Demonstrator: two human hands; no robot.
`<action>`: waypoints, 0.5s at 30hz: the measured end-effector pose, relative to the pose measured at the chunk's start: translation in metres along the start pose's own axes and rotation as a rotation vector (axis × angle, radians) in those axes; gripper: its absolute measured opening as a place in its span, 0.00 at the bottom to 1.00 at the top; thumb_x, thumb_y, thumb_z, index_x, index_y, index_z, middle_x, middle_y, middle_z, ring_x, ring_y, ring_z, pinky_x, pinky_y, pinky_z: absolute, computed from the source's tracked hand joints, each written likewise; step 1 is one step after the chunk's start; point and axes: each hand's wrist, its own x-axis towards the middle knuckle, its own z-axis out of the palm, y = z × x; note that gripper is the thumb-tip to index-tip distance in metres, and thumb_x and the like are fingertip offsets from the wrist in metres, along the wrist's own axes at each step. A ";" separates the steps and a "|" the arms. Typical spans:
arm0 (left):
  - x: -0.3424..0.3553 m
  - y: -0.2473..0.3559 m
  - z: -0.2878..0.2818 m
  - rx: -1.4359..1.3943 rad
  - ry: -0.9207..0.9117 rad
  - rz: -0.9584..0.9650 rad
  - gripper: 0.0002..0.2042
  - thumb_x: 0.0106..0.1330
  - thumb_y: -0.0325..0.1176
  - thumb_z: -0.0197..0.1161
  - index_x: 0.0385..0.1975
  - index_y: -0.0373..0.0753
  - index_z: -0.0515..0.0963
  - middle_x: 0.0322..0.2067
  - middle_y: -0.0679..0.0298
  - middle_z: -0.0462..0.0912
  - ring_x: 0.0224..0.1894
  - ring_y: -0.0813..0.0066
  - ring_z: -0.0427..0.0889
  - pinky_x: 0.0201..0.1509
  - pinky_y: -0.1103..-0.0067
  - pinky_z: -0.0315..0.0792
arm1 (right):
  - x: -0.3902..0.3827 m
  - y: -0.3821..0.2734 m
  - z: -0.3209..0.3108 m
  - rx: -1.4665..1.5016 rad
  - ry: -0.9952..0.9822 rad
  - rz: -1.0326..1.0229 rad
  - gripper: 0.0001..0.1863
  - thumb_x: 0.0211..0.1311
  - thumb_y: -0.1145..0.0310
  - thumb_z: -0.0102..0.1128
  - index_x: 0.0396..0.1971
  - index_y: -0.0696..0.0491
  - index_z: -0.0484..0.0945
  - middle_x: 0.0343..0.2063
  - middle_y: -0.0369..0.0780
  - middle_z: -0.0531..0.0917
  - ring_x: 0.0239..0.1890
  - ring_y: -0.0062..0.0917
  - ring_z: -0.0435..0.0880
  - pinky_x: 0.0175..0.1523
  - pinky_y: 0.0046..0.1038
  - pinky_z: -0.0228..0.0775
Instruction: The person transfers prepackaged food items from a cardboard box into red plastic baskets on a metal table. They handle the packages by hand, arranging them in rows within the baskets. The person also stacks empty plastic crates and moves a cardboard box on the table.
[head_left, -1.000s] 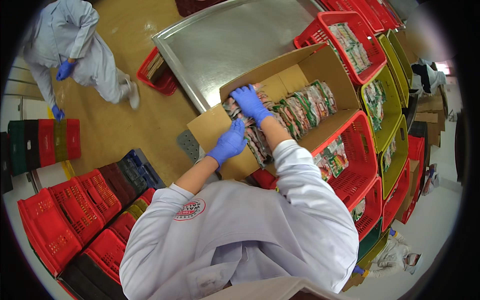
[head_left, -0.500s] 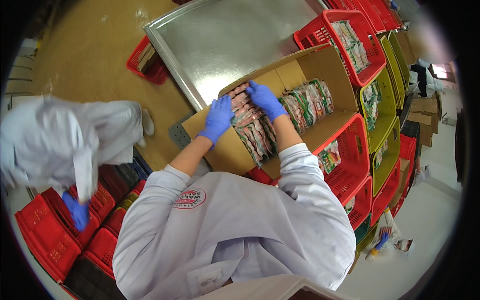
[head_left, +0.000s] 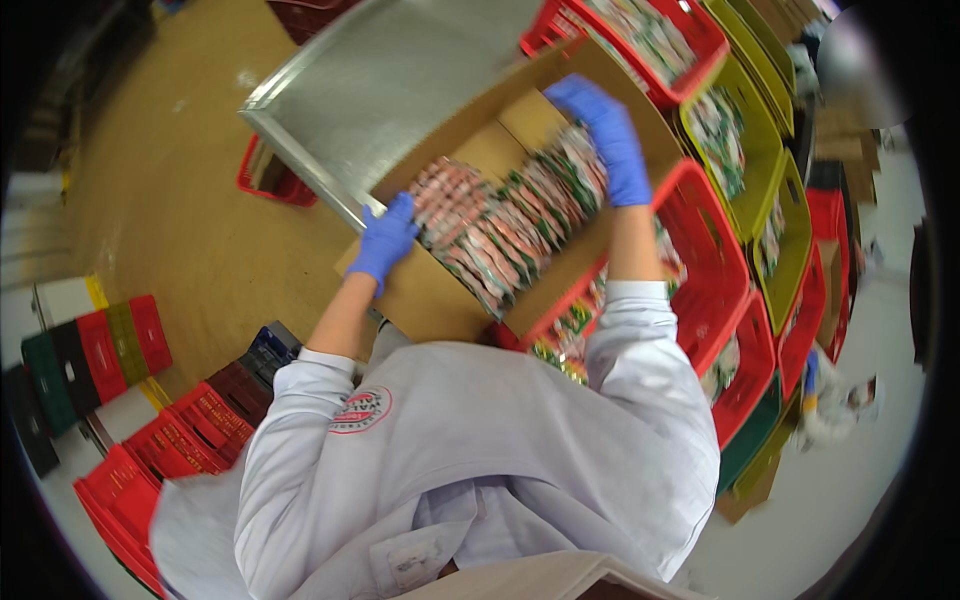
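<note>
An open cardboard box [head_left: 430,300] stands in front of me, holding rows of flat clear packs of pinkish sausage-like pieces [head_left: 450,195], some with green print. My left hand [head_left: 387,240], in a blue glove, grips the box's left wall, with the thumb outside and fingers over the rim. At the right end of the row, my blue-gloved right hand [head_left: 608,135] lies against the upright packs [head_left: 575,170]. Its fingers look stretched out toward the far wall, though motion blurs them.
A metal table [head_left: 400,90] extends beyond the box. Red crates [head_left: 705,270] and yellow-green crates [head_left: 755,190] with packs line the right side. Stacked crates [head_left: 185,440] stand at the lower left, beside a person's pale clothing [head_left: 195,530]. Another person [head_left: 835,405] is at the far right.
My left hand has moved from the packs to the box's left wall. My right hand has gone right to the row's end. The view has turned, and the person at left has moved lower.
</note>
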 end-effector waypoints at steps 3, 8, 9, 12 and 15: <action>0.002 0.009 -0.020 -0.073 -0.086 -0.046 0.28 0.60 0.45 0.48 0.59 0.42 0.56 0.61 0.62 0.55 0.62 0.70 0.56 0.64 0.56 0.36 | -0.068 -0.001 -0.116 0.131 0.486 0.049 0.11 0.56 0.68 0.52 0.36 0.59 0.75 0.32 0.38 0.80 0.36 0.22 0.77 0.47 0.24 0.66; -0.009 0.014 0.003 -0.134 -0.003 -0.034 0.38 0.57 0.48 0.54 0.63 0.43 0.42 0.64 0.60 0.42 0.65 0.62 0.45 0.61 0.49 0.39 | -0.222 0.087 -0.179 -0.152 0.364 0.443 0.09 0.53 0.68 0.54 0.26 0.58 0.77 0.24 0.38 0.79 0.29 0.20 0.77 0.36 0.24 0.68; -0.013 0.020 0.004 -0.116 0.039 -0.040 0.40 0.56 0.48 0.56 0.63 0.43 0.39 0.65 0.59 0.39 0.66 0.61 0.43 0.60 0.47 0.39 | -0.252 0.107 -0.163 -0.055 0.332 0.637 0.10 0.53 0.67 0.55 0.24 0.59 0.77 0.22 0.37 0.79 0.26 0.21 0.76 0.35 0.24 0.68; -0.011 0.035 0.000 -0.147 0.032 -0.107 0.46 0.53 0.46 0.60 0.63 0.45 0.32 0.65 0.59 0.32 0.66 0.54 0.35 0.57 0.43 0.40 | -0.321 0.173 -0.110 -0.162 0.229 0.796 0.11 0.49 0.64 0.59 0.24 0.58 0.78 0.21 0.36 0.80 0.24 0.20 0.74 0.34 0.25 0.69; -0.017 0.065 -0.021 -0.074 0.034 -0.052 0.48 0.51 0.46 0.63 0.63 0.47 0.32 0.65 0.59 0.30 0.65 0.49 0.32 0.56 0.42 0.43 | -0.329 0.176 -0.066 -0.504 0.255 1.189 0.21 0.46 0.56 0.64 0.30 0.60 0.77 0.27 0.41 0.81 0.30 0.22 0.78 0.37 0.29 0.69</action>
